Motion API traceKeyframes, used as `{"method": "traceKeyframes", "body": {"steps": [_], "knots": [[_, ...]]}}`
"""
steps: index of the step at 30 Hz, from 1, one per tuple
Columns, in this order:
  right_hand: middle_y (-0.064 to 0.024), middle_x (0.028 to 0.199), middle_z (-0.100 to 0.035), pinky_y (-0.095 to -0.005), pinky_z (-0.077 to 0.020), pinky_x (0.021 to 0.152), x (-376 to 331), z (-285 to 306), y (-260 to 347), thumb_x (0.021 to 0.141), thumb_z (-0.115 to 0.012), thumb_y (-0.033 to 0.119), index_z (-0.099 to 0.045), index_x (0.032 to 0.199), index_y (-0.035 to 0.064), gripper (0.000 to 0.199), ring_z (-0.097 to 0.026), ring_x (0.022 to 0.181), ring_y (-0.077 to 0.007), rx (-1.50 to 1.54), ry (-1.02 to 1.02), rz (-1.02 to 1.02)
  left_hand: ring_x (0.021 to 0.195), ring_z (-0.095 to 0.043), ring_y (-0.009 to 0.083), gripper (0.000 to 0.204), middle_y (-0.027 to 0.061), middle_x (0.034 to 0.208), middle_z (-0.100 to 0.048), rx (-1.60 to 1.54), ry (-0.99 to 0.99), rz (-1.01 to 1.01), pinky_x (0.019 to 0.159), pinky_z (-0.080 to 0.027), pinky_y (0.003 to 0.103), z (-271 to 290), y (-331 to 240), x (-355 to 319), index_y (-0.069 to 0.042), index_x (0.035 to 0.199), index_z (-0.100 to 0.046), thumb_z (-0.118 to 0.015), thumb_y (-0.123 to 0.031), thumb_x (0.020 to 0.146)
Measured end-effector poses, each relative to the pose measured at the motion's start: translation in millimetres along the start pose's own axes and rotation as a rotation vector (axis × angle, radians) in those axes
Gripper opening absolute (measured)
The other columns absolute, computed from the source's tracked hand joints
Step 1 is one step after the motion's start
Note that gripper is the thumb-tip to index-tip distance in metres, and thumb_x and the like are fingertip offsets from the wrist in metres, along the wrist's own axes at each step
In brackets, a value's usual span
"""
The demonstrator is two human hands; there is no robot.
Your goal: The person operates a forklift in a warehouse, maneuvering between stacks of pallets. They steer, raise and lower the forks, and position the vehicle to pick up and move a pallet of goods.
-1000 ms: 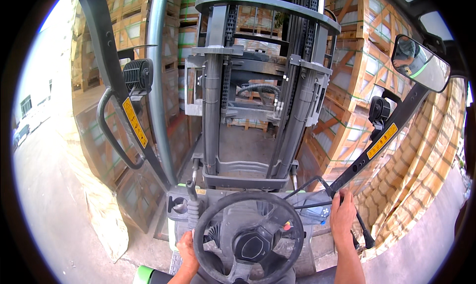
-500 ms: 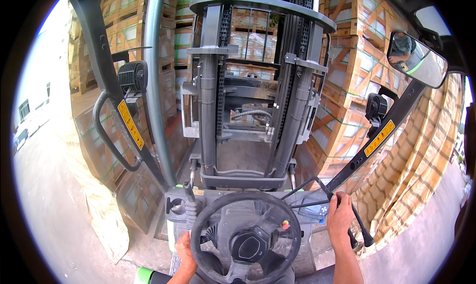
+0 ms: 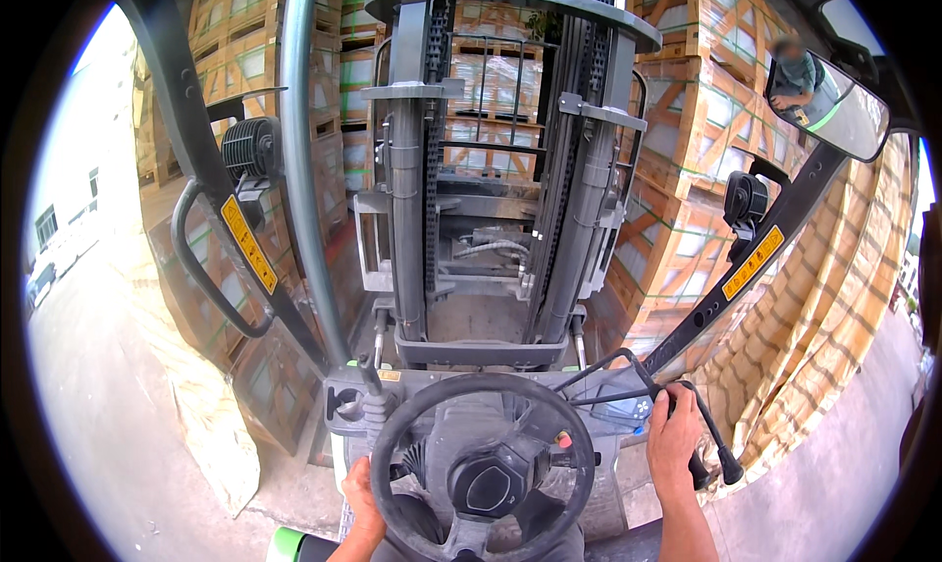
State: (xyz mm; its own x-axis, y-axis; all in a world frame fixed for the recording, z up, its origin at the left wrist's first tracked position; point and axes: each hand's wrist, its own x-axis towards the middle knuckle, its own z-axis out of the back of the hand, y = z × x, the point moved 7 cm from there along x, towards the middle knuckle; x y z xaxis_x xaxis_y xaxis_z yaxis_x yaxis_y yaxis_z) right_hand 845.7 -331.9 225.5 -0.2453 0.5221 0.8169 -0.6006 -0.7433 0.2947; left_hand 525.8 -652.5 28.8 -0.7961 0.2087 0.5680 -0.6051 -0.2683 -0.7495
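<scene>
I sit behind the black steering wheel (image 3: pixel 488 381) of a forklift. My left hand (image 3: pixel 362 498) is closed round the left side of its rim. Out to the right of the wheel, my right hand (image 3: pixel 673 439) is closed over a black control lever (image 3: pixel 659 395), its fingers partly hiding the grip. Two more black lever knobs (image 3: pixel 728 464) hang just beside that hand. Ahead stands the grey mast (image 3: pixel 407 189), with the lift carriage (image 3: pixel 491 209) and its hoses between the uprights. The forks cannot be made out.
Wooden crates (image 3: pixel 677 160) are stacked high on both sides and beyond the mast. A grey post (image 3: pixel 302 169) rises close by on the left. Striped tan sheeting (image 3: pixel 814 326) drapes along the right. A mirror (image 3: pixel 834 106) hangs at upper right; a gear lever (image 3: pixel 373 395) stands left of the wheel.
The lift carriage and its backrest have come down a little between the mast uprights. The view has shifted slightly. Both hands keep their places on the wheel and the lever.
</scene>
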Motion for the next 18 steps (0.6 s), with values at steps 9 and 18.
{"method": "traceKeyframes", "body": {"steps": [9, 18], "knots": [[-0.0203, 0.097, -0.063, -0.0500, -0.0507, 0.070, -9.3, 3.6, 3.5, 0.096, -0.061, 0.011, -0.059, 0.107, 0.0000, 0.015, -0.063, 0.085, -0.0439, 0.043, -0.003, -0.039, 0.055, -0.057, 0.0339, 0.006, 0.0178, 0.065, -0.056, 0.008, 0.027, -0.007, 0.054, -0.045, 0.040, 10.4, -4.5, -1.0, 0.003, 0.080, -0.059, -0.060, 0.001, 0.086], [-0.0225, 0.099, -0.063, -0.0495, -0.0499, 0.072, -72.5, 41.9, -22.1, 0.098, -0.058, 0.013, -0.059, 0.111, -0.0022, 0.019, -0.063, 0.085, -0.0452, 0.072, 0.068, -0.172, 0.054, -0.048, 0.0308, 0.029, 0.0167, 0.064, -0.051, -0.007, -0.013, -0.053, 0.051, -0.038, 0.040, 19.1, -25.8, -19.5, 0.000, 0.071, -0.048, -0.062, -0.009, 0.095]]}}
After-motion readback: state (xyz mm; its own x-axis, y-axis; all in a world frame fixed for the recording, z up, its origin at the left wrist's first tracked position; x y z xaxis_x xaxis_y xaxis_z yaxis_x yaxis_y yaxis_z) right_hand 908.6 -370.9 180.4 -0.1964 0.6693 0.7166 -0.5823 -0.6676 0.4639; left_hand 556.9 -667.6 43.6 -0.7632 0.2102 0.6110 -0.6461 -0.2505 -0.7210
